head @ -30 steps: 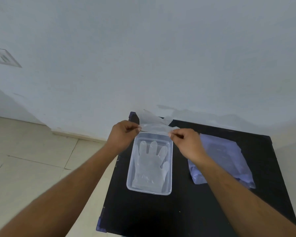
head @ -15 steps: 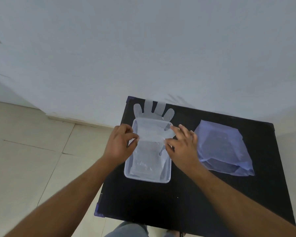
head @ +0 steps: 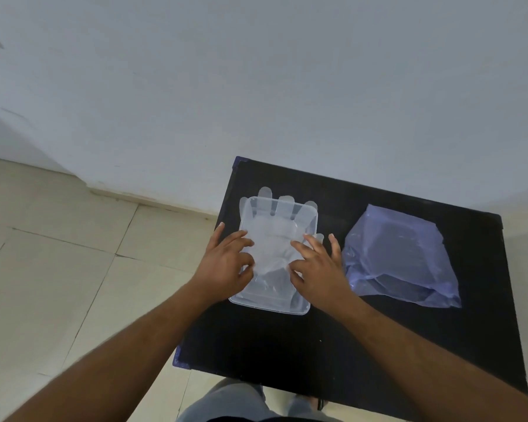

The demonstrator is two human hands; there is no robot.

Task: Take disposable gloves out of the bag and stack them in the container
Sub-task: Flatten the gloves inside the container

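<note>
Clear glove [head: 275, 242] under both hands, no labels.

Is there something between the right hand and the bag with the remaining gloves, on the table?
Nothing visible stands in the way. The right hand presses on the glove in the container, and the bag lies just to its right on the black table, with only bare tabletop between them.
</note>
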